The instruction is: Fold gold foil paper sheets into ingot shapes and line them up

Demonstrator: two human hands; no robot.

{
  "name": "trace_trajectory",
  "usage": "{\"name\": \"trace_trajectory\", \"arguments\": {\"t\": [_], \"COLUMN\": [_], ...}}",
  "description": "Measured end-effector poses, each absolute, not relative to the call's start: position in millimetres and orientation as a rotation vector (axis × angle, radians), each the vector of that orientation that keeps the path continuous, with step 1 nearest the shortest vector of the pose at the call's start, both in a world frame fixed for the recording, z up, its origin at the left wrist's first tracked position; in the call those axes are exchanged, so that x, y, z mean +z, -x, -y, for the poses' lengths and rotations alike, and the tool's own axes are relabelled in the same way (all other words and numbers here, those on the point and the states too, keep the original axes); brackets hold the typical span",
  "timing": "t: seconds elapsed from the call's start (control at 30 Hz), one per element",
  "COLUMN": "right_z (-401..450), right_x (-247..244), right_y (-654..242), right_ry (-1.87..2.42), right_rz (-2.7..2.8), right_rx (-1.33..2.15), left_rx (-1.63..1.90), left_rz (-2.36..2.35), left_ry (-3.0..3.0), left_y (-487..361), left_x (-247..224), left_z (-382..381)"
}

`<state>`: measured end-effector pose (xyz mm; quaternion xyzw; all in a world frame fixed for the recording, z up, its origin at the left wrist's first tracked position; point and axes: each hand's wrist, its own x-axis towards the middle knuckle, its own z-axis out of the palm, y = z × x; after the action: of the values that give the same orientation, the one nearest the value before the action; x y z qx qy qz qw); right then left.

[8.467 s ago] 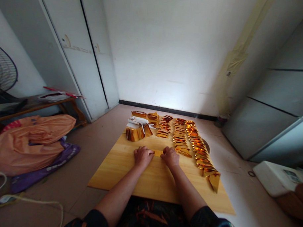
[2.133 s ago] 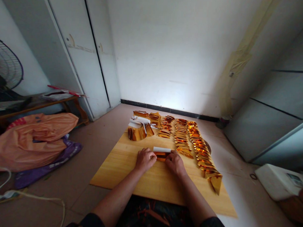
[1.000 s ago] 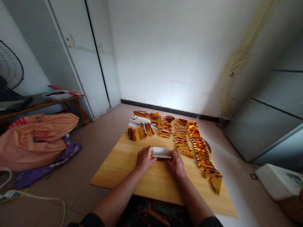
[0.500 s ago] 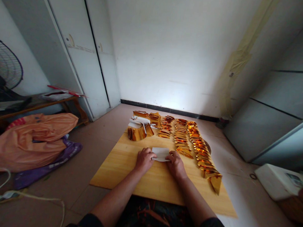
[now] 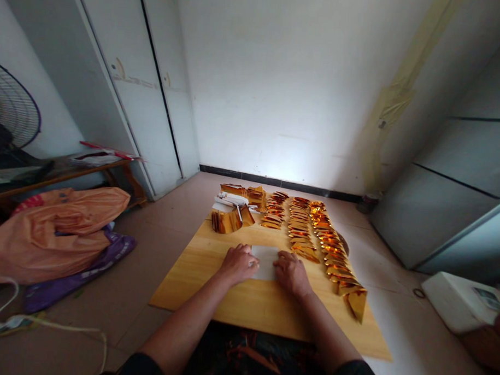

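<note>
A pale sheet of paper lies on the wooden board between my two hands. My left hand has its curled fingers on the sheet's left edge. On the right edge rest the bent fingers of my right hand. Beyond the hands is a loose stack of gold foil sheets, with a white object behind it. Folded gold foil pieces overlap in rows at the right, the longest row running down to the board's right side.
An orange bag and a purple bag lie on the floor at left, near a white cable. A fan stands at far left. A white box sits at right.
The pale sheet now lies flatter and reaches closer to me. Both hands have shifted slightly, with their fingers lower against it.
</note>
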<state>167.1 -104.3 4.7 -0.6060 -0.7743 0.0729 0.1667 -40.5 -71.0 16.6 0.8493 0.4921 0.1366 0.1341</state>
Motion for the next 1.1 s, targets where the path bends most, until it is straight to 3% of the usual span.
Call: {"name": "trace_trajectory", "arguments": {"t": [0.27,0.47,1.1], "right_z": [105,82,51], "right_x": [6,7,28], "right_y": [-155,-158,-131], "right_ry": [1.839,1.854,2.048], "right_rz": [2.159,2.069,2.210], "right_rx": [0.112,0.187,0.323], "left_rx": [0.495,0.482,0.660], "left_rz": [-1.507,-1.307,-1.264], "left_ry": [-2.645,-2.723,-2.685], "left_y": [18,19,28], "left_x": [6,-10,-21], "left_z": [81,76,76]}}
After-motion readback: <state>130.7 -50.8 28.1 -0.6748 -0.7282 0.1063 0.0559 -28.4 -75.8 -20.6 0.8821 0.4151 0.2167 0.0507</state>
